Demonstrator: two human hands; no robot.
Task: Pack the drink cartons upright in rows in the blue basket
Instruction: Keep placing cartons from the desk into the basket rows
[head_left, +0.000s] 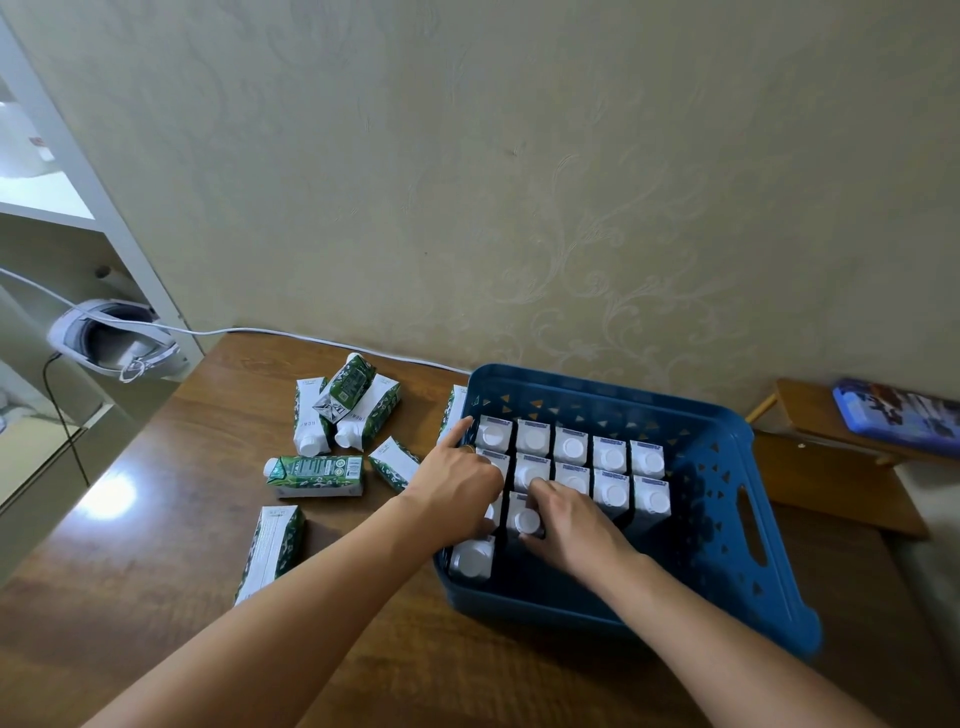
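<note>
The blue basket (727, 525) stands on the wooden table (156, 545) at the right. Several green-and-white drink cartons (571, 447) with white caps stand upright in rows in its far-left part. My right hand (571, 519) grips an upright carton (525, 519) in the third row. My left hand (457, 483) rests over the cartons along the basket's left wall, index finger stretched toward the far corner; whether it grips one is hidden. Several loose cartons (317, 475) lie on their sides left of the basket.
A white headset (111, 338) with a cable sits at the table's far left by a shelf. The wall runs right behind the basket. A small wooden stand with a blue object (898, 415) is at the right. The basket's near-right part holds no cartons.
</note>
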